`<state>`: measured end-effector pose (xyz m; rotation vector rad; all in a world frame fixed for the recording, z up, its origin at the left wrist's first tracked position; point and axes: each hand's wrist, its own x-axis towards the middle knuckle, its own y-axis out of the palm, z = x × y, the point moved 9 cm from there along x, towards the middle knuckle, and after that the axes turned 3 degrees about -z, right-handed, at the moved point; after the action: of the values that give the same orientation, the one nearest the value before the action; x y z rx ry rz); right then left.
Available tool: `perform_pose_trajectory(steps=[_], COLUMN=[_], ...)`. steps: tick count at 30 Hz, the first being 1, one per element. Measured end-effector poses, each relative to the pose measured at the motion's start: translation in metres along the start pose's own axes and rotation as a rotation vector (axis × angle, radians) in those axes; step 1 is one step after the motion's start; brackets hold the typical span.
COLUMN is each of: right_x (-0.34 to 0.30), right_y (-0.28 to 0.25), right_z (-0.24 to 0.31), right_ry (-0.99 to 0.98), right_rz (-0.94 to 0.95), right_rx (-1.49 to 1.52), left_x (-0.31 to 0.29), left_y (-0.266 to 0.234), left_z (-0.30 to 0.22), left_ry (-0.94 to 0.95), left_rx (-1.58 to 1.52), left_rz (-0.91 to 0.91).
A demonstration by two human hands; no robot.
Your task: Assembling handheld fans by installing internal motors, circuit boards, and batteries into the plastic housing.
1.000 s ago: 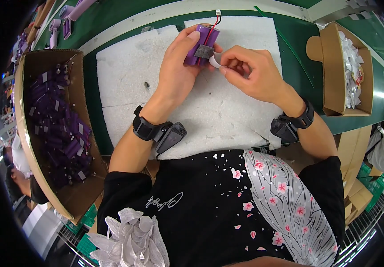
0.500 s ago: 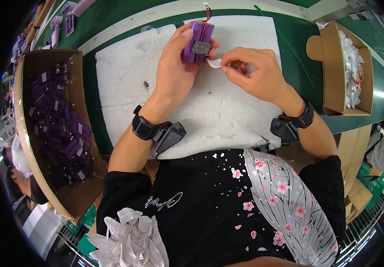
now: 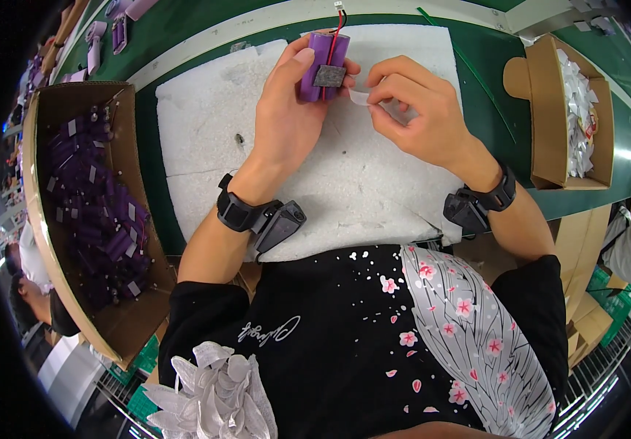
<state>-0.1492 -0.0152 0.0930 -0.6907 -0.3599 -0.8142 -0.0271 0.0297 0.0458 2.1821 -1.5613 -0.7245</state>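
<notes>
My left hand point(image 3: 284, 110) is closed round a purple battery pack point(image 3: 319, 53), holding it over the far part of the white foam sheet. A dark grey foam pad point(image 3: 329, 76) lies across the pack's face. Red and black wires point(image 3: 336, 35) run up from the pack to a small white connector point(image 3: 340, 6). Just right of the pack, my right hand point(image 3: 422, 106) pinches a thin whitish strip point(image 3: 359, 97) between thumb and fingers. The strip curves toward the left fingertips; whether it touches the pack I cannot tell.
On the left, a cardboard box point(image 3: 127, 132) holds many purple battery packs. Another cardboard box point(image 3: 546, 121) with white pieces stands at right. The white foam sheet point(image 3: 213, 132) covers the green bench point(image 3: 498, 66). A thin green strip point(image 3: 476, 69) lies beyond it.
My right hand's fingers have risen a little, and the strip has moved up and right, now bent in a curve. The left hand and battery pack have barely shifted.
</notes>
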Motion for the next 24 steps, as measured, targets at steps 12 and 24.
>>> perform_pose_trajectory(steps=[12, 24], right_x=[-0.003, -0.002], right_y=[0.002, -0.001], right_z=[0.016, 0.016], right_ry=[-0.250, -0.240], right_rz=[0.019, -0.012], right_rx=[-0.207, -0.236], left_x=[-0.001, -0.003], left_y=[0.005, 0.006], left_z=[0.000, 0.002], left_ry=[0.012, 0.005], left_rx=[-0.016, 0.016], left_rz=[0.071, 0.065])
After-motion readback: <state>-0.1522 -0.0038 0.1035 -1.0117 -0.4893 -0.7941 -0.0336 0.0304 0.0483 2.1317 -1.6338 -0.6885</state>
